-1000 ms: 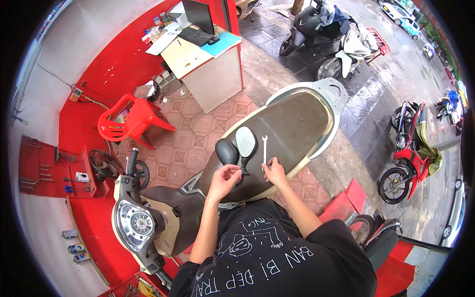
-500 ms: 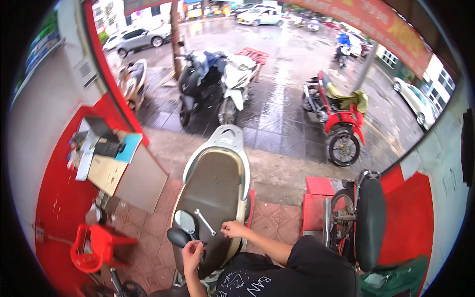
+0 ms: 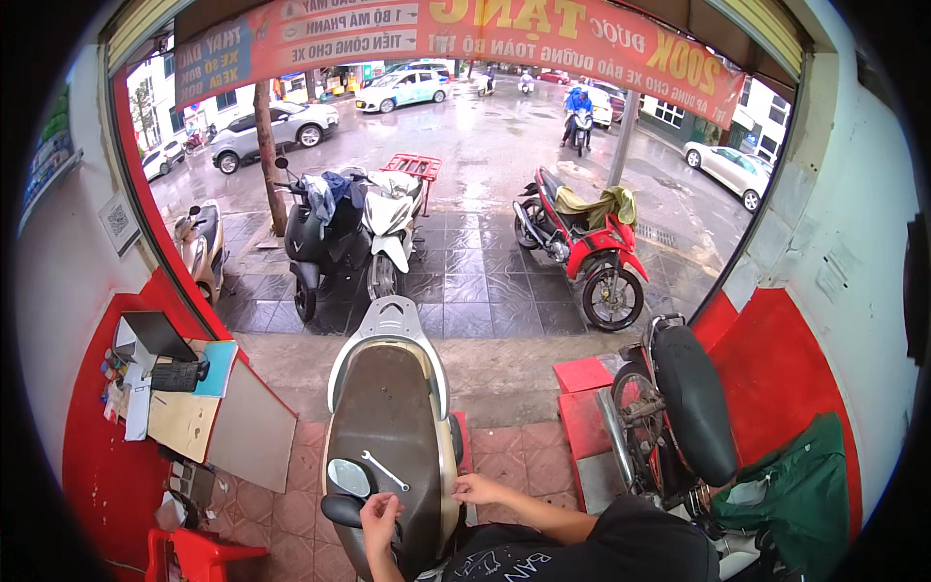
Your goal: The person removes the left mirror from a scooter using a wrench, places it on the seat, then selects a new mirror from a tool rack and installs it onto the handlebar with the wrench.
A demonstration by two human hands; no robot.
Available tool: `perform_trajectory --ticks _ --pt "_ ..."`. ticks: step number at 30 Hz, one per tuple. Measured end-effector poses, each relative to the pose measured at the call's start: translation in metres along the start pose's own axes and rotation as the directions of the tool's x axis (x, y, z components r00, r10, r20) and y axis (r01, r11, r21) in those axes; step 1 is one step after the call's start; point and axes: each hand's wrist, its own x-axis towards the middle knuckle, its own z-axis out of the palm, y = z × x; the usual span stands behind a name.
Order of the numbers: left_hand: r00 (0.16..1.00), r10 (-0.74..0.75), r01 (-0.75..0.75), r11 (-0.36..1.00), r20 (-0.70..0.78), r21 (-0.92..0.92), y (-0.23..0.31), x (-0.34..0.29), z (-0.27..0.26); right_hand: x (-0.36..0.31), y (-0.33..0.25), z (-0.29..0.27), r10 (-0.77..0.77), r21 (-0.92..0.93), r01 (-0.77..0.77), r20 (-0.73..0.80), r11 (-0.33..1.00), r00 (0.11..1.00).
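Note:
A scooter with a dark brown seat (image 3: 390,407) stands in front of me. On the seat lie a silver open-end wrench (image 3: 386,471) and a rear-view mirror (image 3: 349,477) with its glass facing up. Beside that mirror is another mirror's black rounded housing (image 3: 341,510). My left hand (image 3: 381,516) is just right of the housing, thumb and fingers pinched together; anything between them is too small to make out. At the seat's right edge, my right hand (image 3: 473,490) has its fingertips pressed together, with any held thing hidden.
A desk (image 3: 184,425) with a keyboard stands at the left, above a red plastic chair (image 3: 204,553). On the right, another motorbike (image 3: 679,403) stands by a red ramp (image 3: 587,417). Parked motorbikes (image 3: 388,228) and a wet street lie beyond the doorway.
The view has tilted up, bringing the banner and more street into sight. Both hands stay over the seat, still pinched; the wrench and mirrors keep their places on it.

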Motion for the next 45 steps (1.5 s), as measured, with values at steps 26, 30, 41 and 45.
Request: perform_trajectory --ticks 26,30,41,45 --pt "0.909 0.1 -0.168 0.977 -0.404 -0.135 0.031 -0.052 -0.006 0.051 -0.036 -0.018 -0.255 -0.062 0.293 0.342 0.954 0.904" --pt "0.853 0.195 -0.295 0.945 -0.483 -0.139 -0.005 -0.036 0.025 0.072 -0.008 -0.046 -0.297 -0.045 0.364 0.49 0.93 0.82" --pt "0.709 -0.053 -0.256 0.909 -0.703 -0.327 -0.078 -0.01 0.223 0.096 0.053 -0.161 -0.394 0.122 0.419 0.643 0.9 0.657" --pt "0.744 0.149 -0.449 0.833 -0.651 -0.324 -0.097 0.002 0.242 0.099 0.062 -0.198 -0.294 0.123 0.299 0.712 0.946 0.638"
